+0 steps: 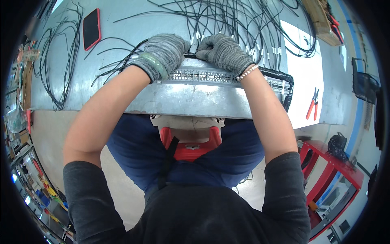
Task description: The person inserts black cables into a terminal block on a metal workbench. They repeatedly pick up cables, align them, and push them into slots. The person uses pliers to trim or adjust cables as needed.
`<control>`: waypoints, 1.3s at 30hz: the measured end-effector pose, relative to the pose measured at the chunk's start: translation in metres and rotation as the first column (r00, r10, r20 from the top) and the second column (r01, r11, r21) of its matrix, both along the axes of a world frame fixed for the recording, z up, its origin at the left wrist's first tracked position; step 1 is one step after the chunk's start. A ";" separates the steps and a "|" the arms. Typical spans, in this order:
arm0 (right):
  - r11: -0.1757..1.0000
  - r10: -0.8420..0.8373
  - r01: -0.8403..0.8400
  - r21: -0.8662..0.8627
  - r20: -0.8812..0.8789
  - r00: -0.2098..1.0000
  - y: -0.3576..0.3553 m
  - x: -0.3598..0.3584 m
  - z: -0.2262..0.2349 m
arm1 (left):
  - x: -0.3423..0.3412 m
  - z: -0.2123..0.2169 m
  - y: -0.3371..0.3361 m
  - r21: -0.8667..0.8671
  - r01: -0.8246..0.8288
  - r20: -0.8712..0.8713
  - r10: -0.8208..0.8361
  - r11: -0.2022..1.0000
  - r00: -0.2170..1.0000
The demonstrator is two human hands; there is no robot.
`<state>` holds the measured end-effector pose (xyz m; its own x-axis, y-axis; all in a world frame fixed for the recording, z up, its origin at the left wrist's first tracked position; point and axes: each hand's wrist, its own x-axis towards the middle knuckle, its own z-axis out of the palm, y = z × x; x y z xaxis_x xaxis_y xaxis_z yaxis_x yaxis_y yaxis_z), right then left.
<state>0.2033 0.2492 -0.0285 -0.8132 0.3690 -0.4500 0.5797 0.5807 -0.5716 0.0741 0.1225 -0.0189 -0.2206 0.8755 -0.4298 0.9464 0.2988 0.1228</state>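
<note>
Left hand [162, 55]: you pinched a black wire [190, 55], steadying it over the terminal strip [203, 76].
Right hand [223, 51]: you gripped the same wire.
Place: tabletop [183, 99], near edge.

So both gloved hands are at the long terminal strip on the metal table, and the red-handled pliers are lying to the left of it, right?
Not quite. Both gloved hands, left hand and right hand, are at the terminal strip on the metal table, but the red-handled pliers lie to its right. The head view shows this.
</note>
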 end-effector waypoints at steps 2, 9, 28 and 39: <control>0.995 -0.098 0.099 -0.002 -0.149 0.984 -0.003 0.001 -0.003 | 0.003 0.001 -0.002 0.008 -0.019 -0.028 0.019 1.000 0.999; 0.012 -0.807 0.435 -0.900 0.248 0.536 -0.023 -0.010 -0.001 | 0.006 0.013 -0.010 0.099 -0.099 0.060 0.094 0.990 0.994; 0.416 -0.896 0.525 -0.743 -0.235 0.377 -0.016 -0.011 -0.008 | 0.127 0.059 -0.041 0.381 -0.472 0.768 0.013 0.795 0.640; 0.629 -0.775 0.571 -0.528 -0.482 0.409 -0.015 0.002 0.007 | 0.135 0.061 -0.050 0.557 -0.500 0.768 -0.183 0.663 0.613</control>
